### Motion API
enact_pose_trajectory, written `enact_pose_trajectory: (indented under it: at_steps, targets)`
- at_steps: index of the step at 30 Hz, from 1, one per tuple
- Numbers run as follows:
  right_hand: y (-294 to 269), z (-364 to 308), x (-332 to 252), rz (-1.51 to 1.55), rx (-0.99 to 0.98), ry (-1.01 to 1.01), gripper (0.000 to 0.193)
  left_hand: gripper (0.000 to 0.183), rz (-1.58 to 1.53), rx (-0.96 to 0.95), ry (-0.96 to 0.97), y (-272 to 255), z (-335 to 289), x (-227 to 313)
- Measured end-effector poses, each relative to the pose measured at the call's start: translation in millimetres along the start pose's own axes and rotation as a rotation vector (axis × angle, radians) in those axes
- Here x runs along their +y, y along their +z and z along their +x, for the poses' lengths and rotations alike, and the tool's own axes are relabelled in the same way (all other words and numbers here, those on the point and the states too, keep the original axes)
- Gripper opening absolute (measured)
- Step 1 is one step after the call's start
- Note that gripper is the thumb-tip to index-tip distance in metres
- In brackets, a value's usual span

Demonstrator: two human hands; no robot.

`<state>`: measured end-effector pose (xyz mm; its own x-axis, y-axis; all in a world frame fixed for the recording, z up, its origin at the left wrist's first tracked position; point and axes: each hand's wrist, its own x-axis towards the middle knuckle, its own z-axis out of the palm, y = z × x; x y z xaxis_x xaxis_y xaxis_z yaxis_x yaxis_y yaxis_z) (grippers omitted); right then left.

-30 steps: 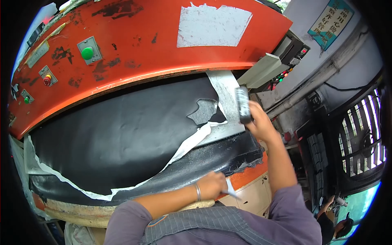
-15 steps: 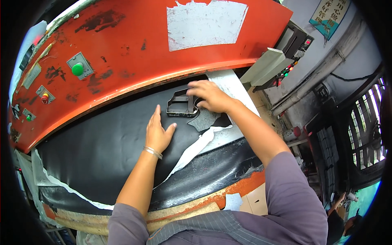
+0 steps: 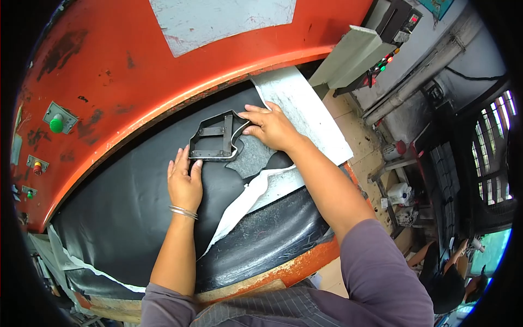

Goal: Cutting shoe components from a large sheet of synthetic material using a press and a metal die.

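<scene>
A cutting die, a dark metal frame with crossbars inside, lies on a black leather-like sheet near its right end. With thumb and fingers, my right hand grips the die's upper right edge. At the opposite lower left corner, my left hand has its fingertips and thumb against the frame. Just right of the die, a grey patch shows where the sheet has a cut-out gap. The sheet's torn white edge curls along the near side.
A large orange press arches over the far side, with a green push button on its face. Beneath the sheet's right end lies a white board. A control box stands beyond. Another person is at the lower right.
My left hand has moved up to the die and now touches its lower left corner. My right hand stays at the die's right side. The view has shifted, too.
</scene>
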<state>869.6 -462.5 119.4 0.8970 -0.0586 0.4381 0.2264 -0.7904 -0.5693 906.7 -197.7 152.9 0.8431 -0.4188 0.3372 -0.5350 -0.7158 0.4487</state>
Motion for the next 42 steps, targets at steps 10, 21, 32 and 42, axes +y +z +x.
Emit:
enact_pose_trajectory:
  at_steps: [10,21,32,42]
  targets:
    - [-2.5,4.4,0.1,-0.024,-0.007,0.035,0.040,0.040,-0.005,0.045,-0.015,2.5,6.3,3.5]
    - [-16.6,12.0,-12.6,-0.001,-0.135,0.139,0.041,0.043,0.041,0.023,-0.068,-7.4,1.9,15.0]
    - [-59.9,-22.0,-68.3,-0.022,0.223,0.306,0.046,0.051,-0.341,0.049,-0.111,-148.6,-34.2,-89.3]
    - [-25.1,68.5,-335.5,0.463,0.207,-0.162,0.041,0.065,-0.167,1.159,-0.310,-403.4,-43.3,-256.8]
